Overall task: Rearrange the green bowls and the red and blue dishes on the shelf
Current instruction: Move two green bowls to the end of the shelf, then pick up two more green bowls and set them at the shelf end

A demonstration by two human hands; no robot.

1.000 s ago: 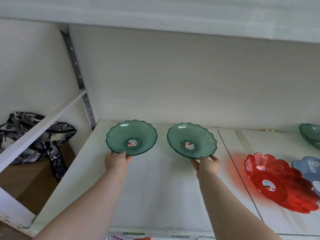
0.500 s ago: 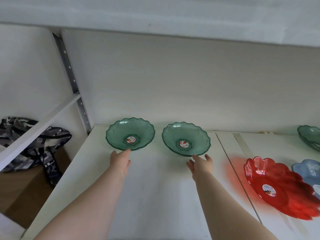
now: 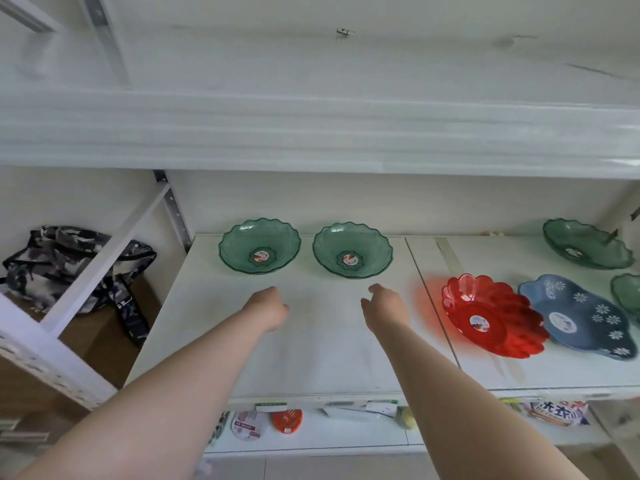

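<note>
Two green scalloped bowls stand side by side at the back left of the white shelf (image 3: 311, 358): the left green bowl (image 3: 259, 244) and the right green bowl (image 3: 352, 250). My left hand (image 3: 268, 308) hovers in front of the left one, apart from it, fingers loosely curled and empty. My right hand (image 3: 384, 308) hovers in front of the right one, fingers apart and empty. A red dish (image 3: 491, 315) lies to the right, overlapping a blue flowered dish (image 3: 578, 317). A third green bowl (image 3: 585, 242) stands at the back right, and a fourth green bowl (image 3: 628, 296) shows at the right edge.
A shelf board (image 3: 311, 133) hangs low overhead. A metal upright (image 3: 173, 209) and slanted brace border the shelf on the left, with a camouflage bag (image 3: 59, 261) on a cardboard box beyond. A lower shelf holds packaged goods (image 3: 263, 424).
Both hands have let go of the two green bowls and pulled back toward me. The bowls stay at the back of the shelf. The view has widened and tilted.
</note>
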